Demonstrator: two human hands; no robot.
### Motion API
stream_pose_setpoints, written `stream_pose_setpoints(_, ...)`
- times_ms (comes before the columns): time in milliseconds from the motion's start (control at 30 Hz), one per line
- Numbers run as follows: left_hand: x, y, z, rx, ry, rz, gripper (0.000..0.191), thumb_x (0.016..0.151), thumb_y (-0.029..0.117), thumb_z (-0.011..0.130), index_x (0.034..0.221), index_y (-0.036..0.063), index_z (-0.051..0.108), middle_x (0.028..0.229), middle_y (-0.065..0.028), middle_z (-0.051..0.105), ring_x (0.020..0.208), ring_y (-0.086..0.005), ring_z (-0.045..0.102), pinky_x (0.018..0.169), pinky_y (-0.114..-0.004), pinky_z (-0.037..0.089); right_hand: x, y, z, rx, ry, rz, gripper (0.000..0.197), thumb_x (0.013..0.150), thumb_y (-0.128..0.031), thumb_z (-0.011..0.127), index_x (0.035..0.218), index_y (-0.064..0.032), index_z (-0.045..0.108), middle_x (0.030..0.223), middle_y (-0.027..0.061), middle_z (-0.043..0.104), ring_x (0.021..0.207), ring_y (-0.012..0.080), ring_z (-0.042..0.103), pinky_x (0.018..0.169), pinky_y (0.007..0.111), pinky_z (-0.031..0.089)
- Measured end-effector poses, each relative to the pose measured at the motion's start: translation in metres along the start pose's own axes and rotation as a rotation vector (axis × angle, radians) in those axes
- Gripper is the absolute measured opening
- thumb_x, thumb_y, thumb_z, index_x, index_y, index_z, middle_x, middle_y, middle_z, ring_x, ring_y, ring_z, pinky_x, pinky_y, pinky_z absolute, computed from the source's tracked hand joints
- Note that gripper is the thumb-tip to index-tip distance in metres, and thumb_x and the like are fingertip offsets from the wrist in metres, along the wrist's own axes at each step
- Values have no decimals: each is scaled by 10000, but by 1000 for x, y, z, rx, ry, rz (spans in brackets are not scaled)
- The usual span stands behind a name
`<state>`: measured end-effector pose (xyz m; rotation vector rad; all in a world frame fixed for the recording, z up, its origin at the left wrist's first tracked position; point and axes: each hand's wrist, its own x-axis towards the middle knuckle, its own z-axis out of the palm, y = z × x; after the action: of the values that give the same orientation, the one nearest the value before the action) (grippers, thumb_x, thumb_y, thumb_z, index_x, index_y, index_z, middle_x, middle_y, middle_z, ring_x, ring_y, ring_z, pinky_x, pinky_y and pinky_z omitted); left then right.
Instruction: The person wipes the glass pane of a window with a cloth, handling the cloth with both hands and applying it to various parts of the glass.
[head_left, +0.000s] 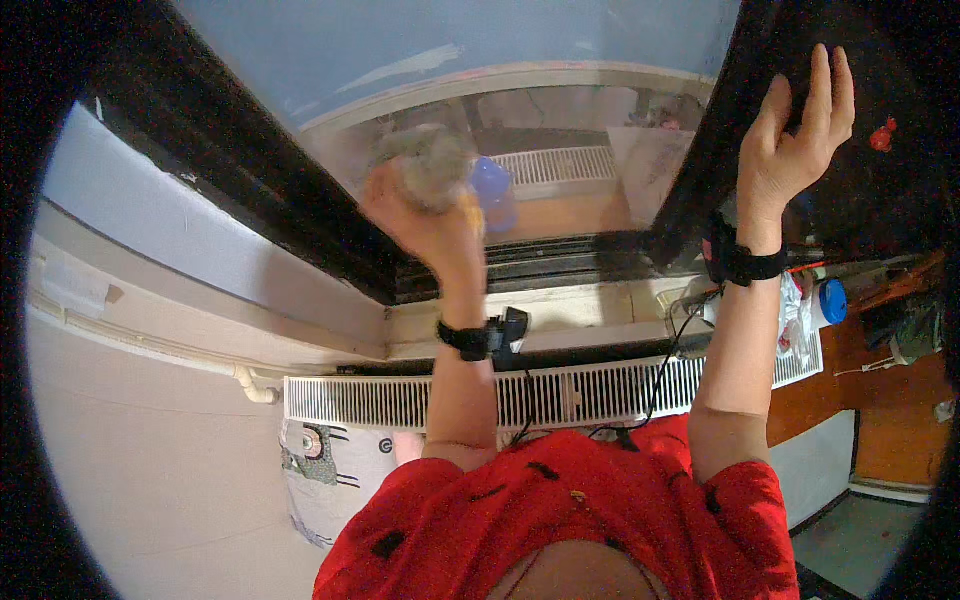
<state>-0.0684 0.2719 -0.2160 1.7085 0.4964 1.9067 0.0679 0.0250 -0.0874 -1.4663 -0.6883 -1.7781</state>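
Observation:
My left hand (420, 217) is raised against the window pane (525, 37) and blurred by motion. It holds a greyish wad (435, 169), perhaps a cloth or scouring pad, against the glass. A bit of yellow shows at the hand's edge; what it belongs to is unclear. To the right of the wad appears a blue rounded shape (491, 180), perhaps a reflection. My right hand (795, 142) is lifted beside the dark window frame (697, 142), fingers apart and holding nothing. Whether it touches the dark surface behind cannot be told. Both wrists wear black straps.
Below the window runs a pale sill (570, 304), with a white radiator (360, 397) under it. Clear plastic and a blue-lidded container (832, 301) stand at the right. Black cables (664, 367) hang near my chest. A patterned pillow (337, 465) lies lower left.

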Motion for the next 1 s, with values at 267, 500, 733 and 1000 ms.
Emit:
stream_pose_setpoints(267, -20, 63, 39, -12, -435, 175, 494, 580, -50, 691, 1051, 93, 649, 1146, -112, 594, 1137, -351, 519, 999, -427, 388, 1, 17, 3, -17, 15, -73, 467, 836, -52, 693, 1296, -91, 620, 1378, 147, 546, 1217, 324, 515, 1026, 397, 378)
stream_pose_setpoints(500, 45, -13, -26, 158, -37, 252, 487, 601, -37, 703, 1069, 49, 604, 1070, -135, 541, 1043, -358, 506, 937, -457, 405, -3, 19, 0, -98, 14, -78, 425, 888, -68, 686, 1306, -97, 617, 1390, 130, 534, 1224, 293, 517, 971, 343, 446)
stream_pose_setpoints(733, -6, 3, 4, 67, -115, 106, 427, 682, 4, 731, 1087, 50, 605, 1102, -153, 489, 1088, -344, 472, 961, -457, 368, 1, 17, -2, -71, 37, -78, 419, 873, -128, 722, 1282, -110, 637, 1375, 144, 542, 1219, 297, 520, 947, 335, 469)
stream_pose_setpoints(1000, -88, 64, 45, -34, -762, 171, 550, 588, -160, 595, 1028, 158, 681, 1123, -69, 557, 1028, -330, 491, 852, -425, 443, -6, 23, 5, 7, 14, -83, 461, 821, -112, 742, 1270, -113, 636, 1341, 149, 565, 1195, 335, 520, 999, 397, 434)
